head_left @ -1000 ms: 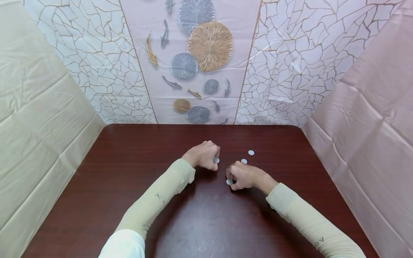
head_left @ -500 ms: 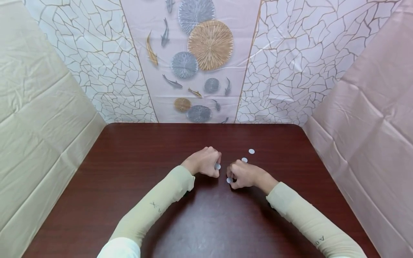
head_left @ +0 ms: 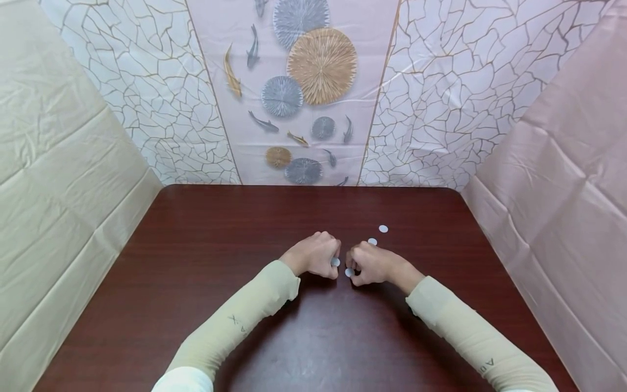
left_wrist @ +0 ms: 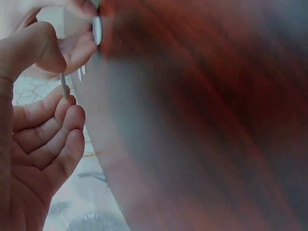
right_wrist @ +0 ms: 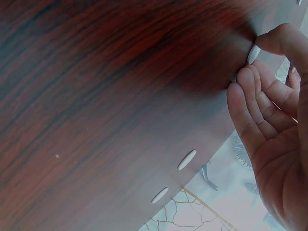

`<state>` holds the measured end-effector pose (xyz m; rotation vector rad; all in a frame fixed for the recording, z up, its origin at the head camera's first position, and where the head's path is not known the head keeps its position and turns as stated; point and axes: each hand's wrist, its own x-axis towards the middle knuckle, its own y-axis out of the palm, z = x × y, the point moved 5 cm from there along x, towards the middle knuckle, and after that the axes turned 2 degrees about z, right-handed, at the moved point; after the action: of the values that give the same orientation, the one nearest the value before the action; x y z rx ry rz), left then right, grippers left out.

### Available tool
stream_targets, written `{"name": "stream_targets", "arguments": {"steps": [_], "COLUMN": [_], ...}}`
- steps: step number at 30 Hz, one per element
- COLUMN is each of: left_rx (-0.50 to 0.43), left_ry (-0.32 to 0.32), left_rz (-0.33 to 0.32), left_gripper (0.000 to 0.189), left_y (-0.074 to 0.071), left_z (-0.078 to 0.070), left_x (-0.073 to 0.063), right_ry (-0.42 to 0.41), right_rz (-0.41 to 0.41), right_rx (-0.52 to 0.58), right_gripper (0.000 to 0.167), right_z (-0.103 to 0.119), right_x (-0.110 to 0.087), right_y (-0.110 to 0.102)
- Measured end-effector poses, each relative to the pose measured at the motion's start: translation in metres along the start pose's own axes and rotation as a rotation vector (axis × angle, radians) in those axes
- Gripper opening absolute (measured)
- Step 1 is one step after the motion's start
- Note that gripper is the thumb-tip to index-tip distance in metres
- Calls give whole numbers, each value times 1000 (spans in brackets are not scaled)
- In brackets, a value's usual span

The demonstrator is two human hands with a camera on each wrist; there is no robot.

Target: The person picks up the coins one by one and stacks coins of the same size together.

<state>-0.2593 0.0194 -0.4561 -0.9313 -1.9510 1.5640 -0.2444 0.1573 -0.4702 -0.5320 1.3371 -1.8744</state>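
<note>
Around the middle of the tabletop (head_left: 196, 261), left hand (head_left: 315, 256) and right hand (head_left: 376, 263) are just apart, each grip narrow: thumb and fingertip pinch one pale disc per hand, left disc (head_left: 335, 262) and right disc (head_left: 349, 273), by opposite edges. Probably a rim hold because they're thin and flat, and it leaves both faces uncovered. Two loose discs lie flat beyond the right hand, near disc (head_left: 373, 242) and far disc (head_left: 383, 229), apart from each other, neither held.
</note>
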Motion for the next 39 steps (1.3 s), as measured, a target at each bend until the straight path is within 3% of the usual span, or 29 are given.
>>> {"name": "stream_targets", "arguments": {"steps": [12,19,39], "left_rx": [-51,-93,-69], "left_ry": [-31,-48,-49], "left_rz": [-5,-5,-84], "left_gripper": [20,20,31], "left_y": [16,21,31], "left_z": [-8,-10,-15], "left_x": [0,0,8], "right_ry": [-93,-71,-55], "right_rz": [-57,-46,-39], "right_rx": [35,24,58], "right_gripper": [11,12,13], "right_z": [0,-1,1], "right_x": [0,0,-3], "right_y": [0,1,-2]}}
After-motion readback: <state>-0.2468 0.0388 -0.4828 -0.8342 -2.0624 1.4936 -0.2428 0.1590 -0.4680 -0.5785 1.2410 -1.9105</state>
